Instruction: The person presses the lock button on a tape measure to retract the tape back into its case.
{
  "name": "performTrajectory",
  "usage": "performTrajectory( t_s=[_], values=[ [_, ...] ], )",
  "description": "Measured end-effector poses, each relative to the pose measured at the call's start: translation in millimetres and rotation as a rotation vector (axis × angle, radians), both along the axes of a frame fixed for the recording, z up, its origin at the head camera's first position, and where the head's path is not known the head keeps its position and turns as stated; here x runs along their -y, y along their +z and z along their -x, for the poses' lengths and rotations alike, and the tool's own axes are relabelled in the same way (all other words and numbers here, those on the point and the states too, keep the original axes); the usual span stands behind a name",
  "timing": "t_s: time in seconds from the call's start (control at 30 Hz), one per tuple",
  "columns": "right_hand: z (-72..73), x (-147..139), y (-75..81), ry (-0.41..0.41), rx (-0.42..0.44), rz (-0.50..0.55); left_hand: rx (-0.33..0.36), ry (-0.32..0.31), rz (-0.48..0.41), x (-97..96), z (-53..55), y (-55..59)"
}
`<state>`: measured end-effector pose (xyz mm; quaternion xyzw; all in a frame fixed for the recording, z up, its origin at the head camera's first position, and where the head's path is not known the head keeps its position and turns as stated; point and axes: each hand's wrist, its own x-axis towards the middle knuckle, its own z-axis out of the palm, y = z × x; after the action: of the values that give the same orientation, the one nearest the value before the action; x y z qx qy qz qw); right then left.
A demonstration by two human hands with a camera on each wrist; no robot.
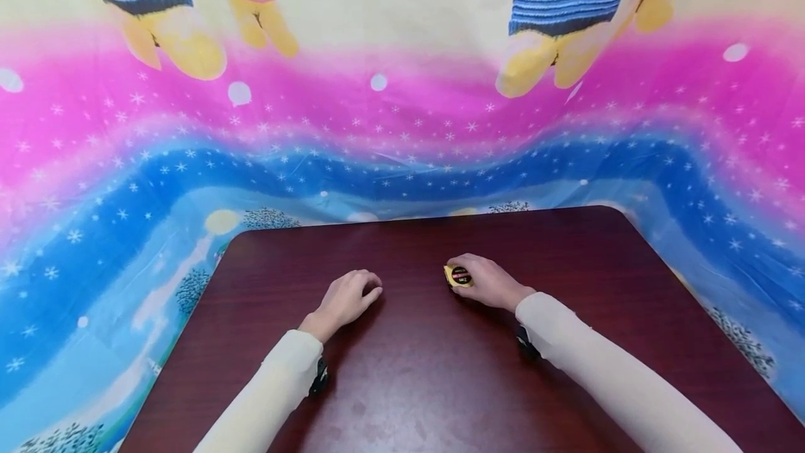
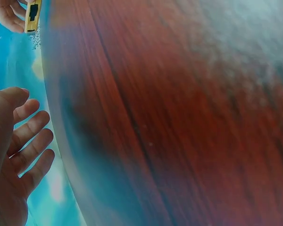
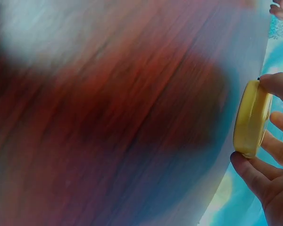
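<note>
A: Head view: the left hand (image 1: 344, 297) is resting on the dark surface (image 1: 402, 383), fingers loosely curled, holding nothing.

B: The right hand (image 1: 490, 282) is gripping the yellow tape measure (image 1: 458, 276) against the surface; no tape is showing yet.

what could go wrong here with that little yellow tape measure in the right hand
The right hand holds the yellow tape measure only by thumb and fingertips on its rim, so it might slip and drop onto the dark wooden table. The left hand rests apart from it with fingers loose, so it may be slow to steady the case if it tips.
</note>
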<state>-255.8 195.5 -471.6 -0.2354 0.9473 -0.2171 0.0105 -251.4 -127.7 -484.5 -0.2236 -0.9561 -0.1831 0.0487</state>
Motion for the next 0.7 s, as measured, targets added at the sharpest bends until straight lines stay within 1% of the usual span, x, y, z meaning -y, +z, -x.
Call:
performTrajectory(
  t_s=[0.2,0.5,0.7],
  values=[
    [1.0,-8.5,-1.2,-0.013,0.005,-0.01,0.009,0.003,-0.001,3.1,-1.3,0.8],
    [-1.0,-10.3,-2.6,-0.022,0.041,-0.019,0.012,0.014,-0.007,8.8,-3.8,-0.5],
    [1.1,-10.8,-6.3,-0.026,0.033,-0.041,0.006,0.016,-0.011,11.6,-4.1,-0.9]
  ],
)
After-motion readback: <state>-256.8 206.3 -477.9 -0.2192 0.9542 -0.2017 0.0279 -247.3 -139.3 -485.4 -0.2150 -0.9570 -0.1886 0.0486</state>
